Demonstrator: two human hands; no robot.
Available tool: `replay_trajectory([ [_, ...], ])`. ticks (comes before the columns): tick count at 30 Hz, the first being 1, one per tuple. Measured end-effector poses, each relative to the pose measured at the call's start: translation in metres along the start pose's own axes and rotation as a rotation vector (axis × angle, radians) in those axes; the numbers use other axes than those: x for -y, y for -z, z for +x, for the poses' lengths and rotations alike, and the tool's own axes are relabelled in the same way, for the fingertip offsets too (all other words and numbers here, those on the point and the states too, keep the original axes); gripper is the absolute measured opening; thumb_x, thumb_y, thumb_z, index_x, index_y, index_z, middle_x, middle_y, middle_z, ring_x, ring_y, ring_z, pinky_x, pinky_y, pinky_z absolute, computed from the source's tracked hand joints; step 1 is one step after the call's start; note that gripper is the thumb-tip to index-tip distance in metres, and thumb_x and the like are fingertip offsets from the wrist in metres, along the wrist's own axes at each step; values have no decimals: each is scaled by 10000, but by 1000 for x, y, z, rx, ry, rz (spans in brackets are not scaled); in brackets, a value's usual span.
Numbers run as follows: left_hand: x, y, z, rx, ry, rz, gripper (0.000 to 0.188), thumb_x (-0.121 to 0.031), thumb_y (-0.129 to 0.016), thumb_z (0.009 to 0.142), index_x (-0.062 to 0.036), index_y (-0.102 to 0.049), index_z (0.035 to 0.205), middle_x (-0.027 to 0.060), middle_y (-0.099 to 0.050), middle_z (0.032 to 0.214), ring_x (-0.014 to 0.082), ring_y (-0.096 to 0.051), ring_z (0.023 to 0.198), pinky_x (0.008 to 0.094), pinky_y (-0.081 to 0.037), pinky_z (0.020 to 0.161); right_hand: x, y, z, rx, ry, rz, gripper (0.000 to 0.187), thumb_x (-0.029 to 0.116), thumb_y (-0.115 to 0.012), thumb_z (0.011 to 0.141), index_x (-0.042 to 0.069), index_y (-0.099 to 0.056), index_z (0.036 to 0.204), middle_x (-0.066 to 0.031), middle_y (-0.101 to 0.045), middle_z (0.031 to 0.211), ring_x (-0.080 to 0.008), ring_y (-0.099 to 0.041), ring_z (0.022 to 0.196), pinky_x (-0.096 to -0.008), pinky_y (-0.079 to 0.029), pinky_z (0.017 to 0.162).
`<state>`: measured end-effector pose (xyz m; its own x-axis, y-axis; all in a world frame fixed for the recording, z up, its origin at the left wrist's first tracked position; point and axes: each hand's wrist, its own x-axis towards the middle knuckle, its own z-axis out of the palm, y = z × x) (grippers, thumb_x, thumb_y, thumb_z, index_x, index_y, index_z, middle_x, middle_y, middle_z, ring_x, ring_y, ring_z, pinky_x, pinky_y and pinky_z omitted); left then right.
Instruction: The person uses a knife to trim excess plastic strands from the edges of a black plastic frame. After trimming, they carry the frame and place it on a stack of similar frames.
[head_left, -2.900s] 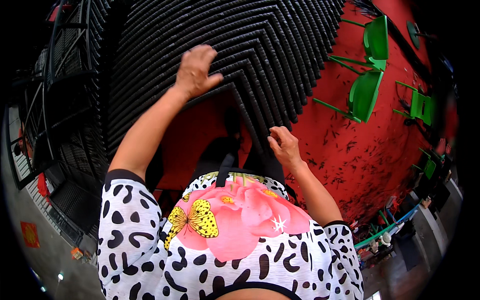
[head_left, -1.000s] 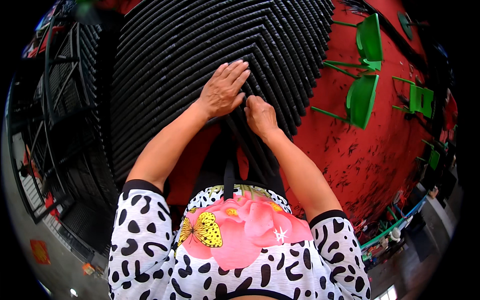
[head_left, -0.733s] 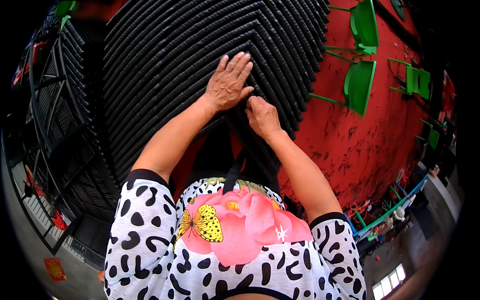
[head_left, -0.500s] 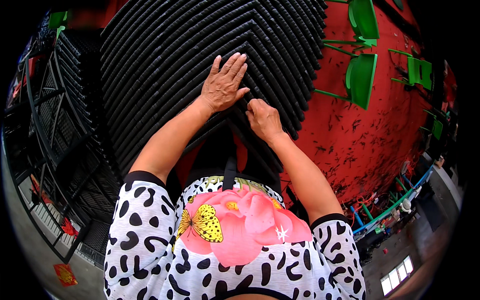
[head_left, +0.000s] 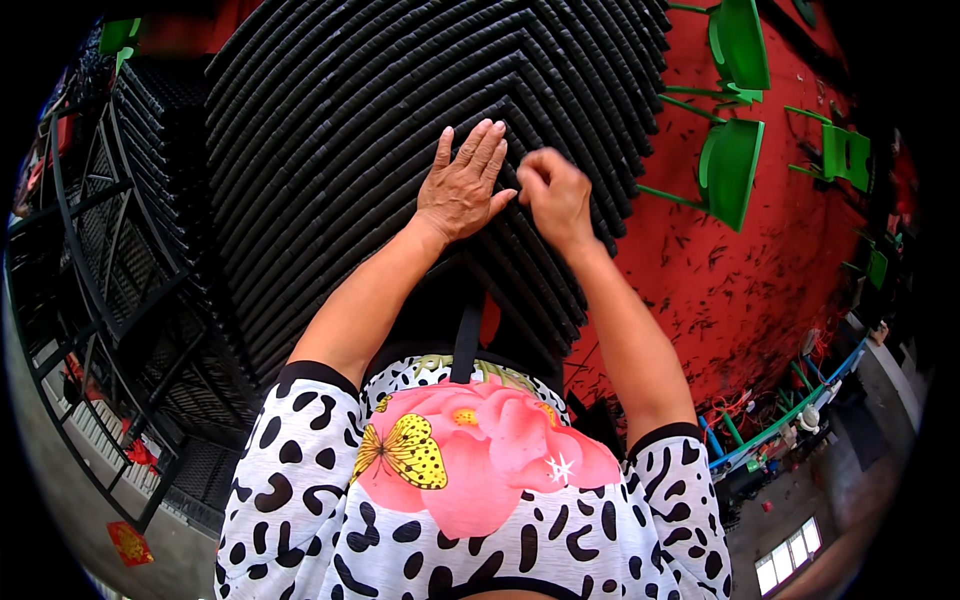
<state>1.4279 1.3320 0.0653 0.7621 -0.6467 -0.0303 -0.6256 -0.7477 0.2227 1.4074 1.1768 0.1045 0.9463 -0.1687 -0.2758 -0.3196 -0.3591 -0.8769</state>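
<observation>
Before me spreads a large black ribbed piece (head_left: 370, 130), its strip-wrapped bars running in parallel and meeting in V-shaped bends near the middle. My left hand (head_left: 460, 188) lies flat on the bars just left of those bends, fingers stretched out and thumb apart. My right hand (head_left: 557, 203) is closed with its fingers curled, beside the left thumb and over the bars right of the bends. It is slightly smeared, and whatever its fingers may pinch is too small or hidden to make out.
Dark scraps are strewn over the red floor (head_left: 700, 300) at right. Green chairs (head_left: 730, 172) stand there. On the left are a black metal rack (head_left: 75, 240) and a stack of black mesh pieces (head_left: 175, 170). A blue-and-green-edged table with clutter (head_left: 790, 410) stands at lower right.
My right hand has moved up and slightly right, from near the lower bends to beside my left hand's fingers. The left hand stays flat; the whole view has shifted slightly.
</observation>
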Motion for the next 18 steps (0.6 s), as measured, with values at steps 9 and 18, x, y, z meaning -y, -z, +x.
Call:
replay_trajectory([
  [9,0,1,1,-45,19,-112,695,-432,-622,783,-34,-441,1323,71,-299,1469,201,-219,1386,484,-81,1119,8,-15,88,-4,-109,-402,168,164,-640,778,22,-617,865,-183,-651,867,-342,-631,849,-409,-493,778],
  [18,1,4,0,-16,19,-126,699,-432,-617,784,-36,-434,1330,78,-288,1471,204,-206,1389,484,-69,1118,18,-18,83,-20,-40,-557,155,172,-653,785,35,-597,833,-184,-645,852,-358,-622,852,-424,-488,772],
])
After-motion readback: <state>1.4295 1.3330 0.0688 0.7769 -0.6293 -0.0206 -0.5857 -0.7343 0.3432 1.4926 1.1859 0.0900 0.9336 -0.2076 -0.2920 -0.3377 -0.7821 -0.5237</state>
